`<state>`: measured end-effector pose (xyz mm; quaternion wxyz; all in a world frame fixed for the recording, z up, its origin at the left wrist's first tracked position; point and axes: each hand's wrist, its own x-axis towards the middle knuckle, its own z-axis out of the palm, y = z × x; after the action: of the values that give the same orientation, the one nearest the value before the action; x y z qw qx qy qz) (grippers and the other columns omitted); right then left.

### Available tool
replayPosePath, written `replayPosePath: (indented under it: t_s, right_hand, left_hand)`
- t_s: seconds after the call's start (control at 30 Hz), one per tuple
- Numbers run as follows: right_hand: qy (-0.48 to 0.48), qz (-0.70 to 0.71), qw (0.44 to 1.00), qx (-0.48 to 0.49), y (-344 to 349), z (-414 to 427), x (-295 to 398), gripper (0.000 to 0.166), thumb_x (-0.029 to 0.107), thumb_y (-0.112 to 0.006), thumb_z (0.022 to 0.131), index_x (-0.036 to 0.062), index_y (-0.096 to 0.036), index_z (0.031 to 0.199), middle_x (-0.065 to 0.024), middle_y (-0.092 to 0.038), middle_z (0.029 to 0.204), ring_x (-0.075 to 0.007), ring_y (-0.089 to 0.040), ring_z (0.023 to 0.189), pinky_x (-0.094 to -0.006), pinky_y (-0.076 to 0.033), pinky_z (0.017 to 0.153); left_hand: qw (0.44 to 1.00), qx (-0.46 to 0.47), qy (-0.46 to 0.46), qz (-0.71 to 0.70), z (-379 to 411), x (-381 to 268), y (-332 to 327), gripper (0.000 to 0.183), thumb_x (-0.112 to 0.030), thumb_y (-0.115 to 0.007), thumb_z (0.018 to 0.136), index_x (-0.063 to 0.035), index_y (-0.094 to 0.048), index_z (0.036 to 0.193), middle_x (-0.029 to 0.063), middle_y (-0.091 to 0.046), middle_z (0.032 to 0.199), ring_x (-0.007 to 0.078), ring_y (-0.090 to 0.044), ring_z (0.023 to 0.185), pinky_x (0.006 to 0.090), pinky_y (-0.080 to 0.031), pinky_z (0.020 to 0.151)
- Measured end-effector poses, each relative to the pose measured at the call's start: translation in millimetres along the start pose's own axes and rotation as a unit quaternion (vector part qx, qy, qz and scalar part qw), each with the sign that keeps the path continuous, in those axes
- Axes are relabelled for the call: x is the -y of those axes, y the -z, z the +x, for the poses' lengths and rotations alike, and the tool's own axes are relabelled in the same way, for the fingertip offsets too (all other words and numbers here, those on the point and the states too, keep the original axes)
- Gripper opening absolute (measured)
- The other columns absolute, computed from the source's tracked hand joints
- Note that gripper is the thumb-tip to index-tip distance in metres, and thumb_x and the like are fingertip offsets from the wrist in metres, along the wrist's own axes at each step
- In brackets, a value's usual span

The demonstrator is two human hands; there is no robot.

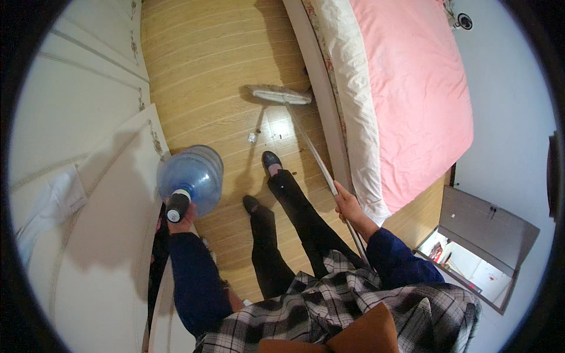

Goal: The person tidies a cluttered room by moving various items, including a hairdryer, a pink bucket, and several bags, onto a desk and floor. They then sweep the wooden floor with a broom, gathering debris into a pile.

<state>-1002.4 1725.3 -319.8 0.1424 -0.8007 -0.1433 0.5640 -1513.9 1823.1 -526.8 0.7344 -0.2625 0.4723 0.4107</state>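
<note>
My left hand [184,220] grips the neck area of a large translucent blue water jug [194,176]. A black cylinder with a pale end, likely a pump top [178,205], sits over the jug's neck and partly hides my fingers. My right hand [349,205] is closed around the pale pole [315,154] of a broom or flat mop. Its wide white head [281,96] rests on the floor beside the bed base, far ahead of my shoes. Small debris [252,137] lies on the floor between that head and my feet.
To the right stands a bed with a pink cover [415,97] and a pale side rail [326,101]. White wardrobe doors [79,132] line the left, one ajar with a white cloth [53,207] hanging on it. An open-lidded cabinet [487,212] is at lower right.
</note>
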Motion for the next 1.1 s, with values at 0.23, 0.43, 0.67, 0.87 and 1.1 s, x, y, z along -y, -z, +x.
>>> replayPosePath:
  t_s: [0.23, 0.43, 0.67, 0.87, 1.1]
  right_hand:
    - [0.125, -0.076, 0.983, -0.110, -42, 104, -13, 0.044, 0.024, -0.045, 0.095, 0.0152, -0.039, 0.138, -0.0125, -0.060, 0.073, -0.0260, -0.057, 0.057, -0.0374, -0.046, 0.051]
    - [0.045, -0.038, 0.991, -0.123, -160, 110, -47, 0.027, 0.030, -0.048, 0.095, 0.0058, -0.049, 0.106, -0.0188, -0.058, 0.077, -0.0346, -0.057, 0.064, -0.0438, -0.046, 0.055]
    - [-0.119, 0.263, 0.956, 0.060, -206, 18, -19, 0.021, 0.029, -0.044, 0.097, 0.0089, -0.038, 0.097, -0.0055, -0.045, 0.065, -0.0162, -0.046, 0.042, -0.0316, -0.042, 0.036]
    - [-0.085, 0.259, 0.962, 0.018, -201, 60, -23, 0.022, 0.028, -0.045, 0.096, 0.0076, -0.038, 0.099, -0.0065, -0.045, 0.064, -0.0165, -0.046, 0.040, -0.0318, -0.041, 0.034]
    - [-0.006, 0.248, 0.967, -0.059, -176, 127, -10, 0.022, 0.026, -0.043, 0.098, 0.0040, -0.041, 0.095, -0.0060, -0.045, 0.060, -0.0172, -0.042, 0.034, -0.0331, -0.037, 0.031]
  left_hand:
    - [0.933, -0.030, 0.071, 0.353, -27, 161, 22, 0.034, -0.033, -0.051, 0.095, -0.0044, -0.054, 0.112, 0.0133, -0.060, 0.106, 0.0230, -0.060, 0.093, 0.0377, -0.050, 0.081]
    - [0.868, 0.137, 0.077, 0.471, -140, 316, -86, 0.033, -0.033, -0.045, 0.097, -0.0056, -0.050, 0.114, 0.0067, -0.058, 0.091, 0.0147, -0.056, 0.079, 0.0317, -0.047, 0.072]
    - [0.702, 0.017, -0.010, 0.712, -195, 263, -46, 0.029, -0.033, -0.046, 0.095, -0.0036, -0.046, 0.098, 0.0133, -0.056, 0.068, 0.0279, -0.058, 0.062, 0.0404, -0.044, 0.056]
    - [0.698, 0.062, 0.017, 0.713, -155, 260, -69, 0.028, -0.033, -0.044, 0.097, -0.0046, -0.043, 0.095, 0.0057, -0.047, 0.060, 0.0162, -0.048, 0.048, 0.0320, -0.038, 0.045]
    - [0.678, 0.072, -0.018, 0.731, -85, 283, -99, 0.033, -0.030, -0.049, 0.094, 0.0028, -0.046, 0.099, 0.0243, -0.058, 0.074, 0.0412, -0.059, 0.071, 0.0463, -0.044, 0.062]
